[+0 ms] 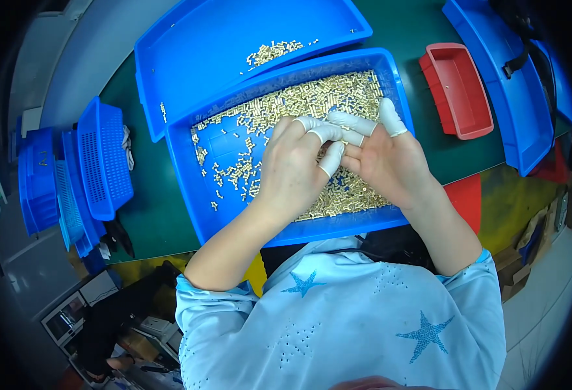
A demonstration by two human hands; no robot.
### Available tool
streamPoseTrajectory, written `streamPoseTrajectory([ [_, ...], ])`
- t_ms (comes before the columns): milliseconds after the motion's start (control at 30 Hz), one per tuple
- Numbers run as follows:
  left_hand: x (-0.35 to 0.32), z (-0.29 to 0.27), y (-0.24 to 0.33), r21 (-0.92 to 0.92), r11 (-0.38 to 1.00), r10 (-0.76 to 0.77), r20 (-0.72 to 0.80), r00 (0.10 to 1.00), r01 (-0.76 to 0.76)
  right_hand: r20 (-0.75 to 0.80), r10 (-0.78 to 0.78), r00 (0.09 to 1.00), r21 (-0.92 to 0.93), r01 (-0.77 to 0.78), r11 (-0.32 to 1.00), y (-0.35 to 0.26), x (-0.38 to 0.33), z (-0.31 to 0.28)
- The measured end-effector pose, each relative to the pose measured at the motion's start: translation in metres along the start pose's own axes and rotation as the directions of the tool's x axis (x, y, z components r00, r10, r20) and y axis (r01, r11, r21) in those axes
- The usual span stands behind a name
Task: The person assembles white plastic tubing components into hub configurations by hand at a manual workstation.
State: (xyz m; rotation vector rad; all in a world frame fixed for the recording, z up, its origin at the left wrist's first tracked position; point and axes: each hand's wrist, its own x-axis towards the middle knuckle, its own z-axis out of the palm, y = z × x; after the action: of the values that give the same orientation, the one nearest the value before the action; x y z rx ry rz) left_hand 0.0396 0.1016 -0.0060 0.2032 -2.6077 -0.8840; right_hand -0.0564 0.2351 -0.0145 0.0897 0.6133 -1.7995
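Over a blue tray (183, 174) of small brass-coloured metal parts (239, 170), my two hands meet at the fingertips. White finger cots cover several fingers on both. My left hand (294, 162) is closed in a pinch, thumb and forefinger together against the fingers of the other hand; whatever lies between them is hidden. With its palm turned up, my right hand (390, 156) has its thumb held apart and its fingers reaching toward the left hand. Nothing shows on the visible palm. The metal parts lie thickest at the far and right sides of the tray.
Behind the tray, a second blue tray (201, 49) holds a small heap of similar parts (273, 53). A red bin (465, 97) stands to the right on the green tabletop (422, 146), near more blue trays (513, 110). Blue perforated baskets (104, 159) stand upright at the left edge.
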Motion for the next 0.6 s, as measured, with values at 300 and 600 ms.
streamPoseTrajectory([
  [300,-0.001,-0.003,-0.008,-0.023,1.000,-0.001,0.099,0.995,0.003,-0.054,0.029,0.998,-0.037,-0.031,0.999,0.003,0.004,0.001],
  [600,-0.001,-0.003,0.007,0.007,0.989,-0.142,0.252,0.957,0.145,-0.115,0.031,0.993,-0.203,-0.054,0.978,0.008,0.003,0.000],
])
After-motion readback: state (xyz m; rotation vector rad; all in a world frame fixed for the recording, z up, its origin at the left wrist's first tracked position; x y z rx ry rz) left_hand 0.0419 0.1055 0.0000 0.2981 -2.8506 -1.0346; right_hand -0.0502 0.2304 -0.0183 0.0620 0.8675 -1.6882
